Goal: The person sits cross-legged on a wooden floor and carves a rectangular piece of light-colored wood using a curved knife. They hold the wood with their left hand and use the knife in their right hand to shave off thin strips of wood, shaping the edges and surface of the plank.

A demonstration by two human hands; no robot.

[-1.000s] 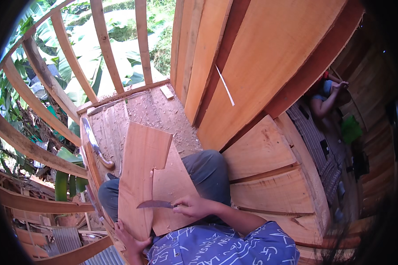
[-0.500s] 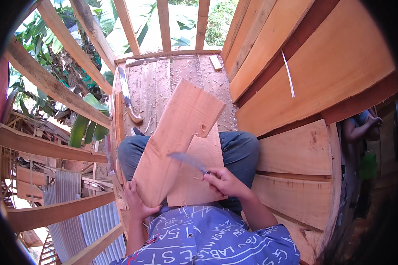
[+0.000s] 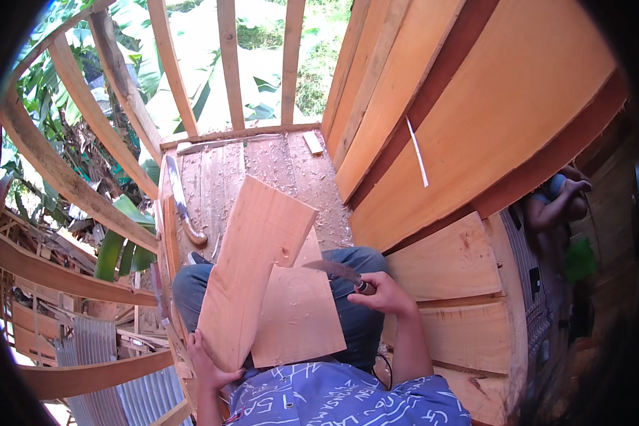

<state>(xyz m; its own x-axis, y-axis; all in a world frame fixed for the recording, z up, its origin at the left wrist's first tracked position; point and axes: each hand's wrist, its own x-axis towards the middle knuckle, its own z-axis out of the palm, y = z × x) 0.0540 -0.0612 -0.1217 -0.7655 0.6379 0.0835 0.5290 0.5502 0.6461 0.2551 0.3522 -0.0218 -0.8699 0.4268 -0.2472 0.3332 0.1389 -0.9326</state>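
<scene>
A long wooden plank (image 3: 252, 248) with a notch in its right edge and a knot beside the notch slants across my lap. My left hand (image 3: 211, 368) grips its near end, thumb on one side and fingers on the other. A second, broader board (image 3: 296, 323) lies under it over my legs, dotted with a few shavings. In my right hand (image 3: 385, 294) is a knife (image 3: 337, 270) with a curved blade and dark handle. Its blade points left toward the plank's notch, over the broader board and my right knee.
A machete (image 3: 177, 195) with a wooden handle lies at the left edge of the shaving-strewn floor (image 3: 263, 160). A small wood block (image 3: 313, 143) sits at the far right. Wooden slats (image 3: 231, 64) and plank walls (image 3: 468, 121) enclose me. Another person's arm (image 3: 550, 209) shows far right.
My right hand has drawn the knife back to the right, away from the plank's face. My left hand keeps its hold on the plank. The whole view has shifted.
</scene>
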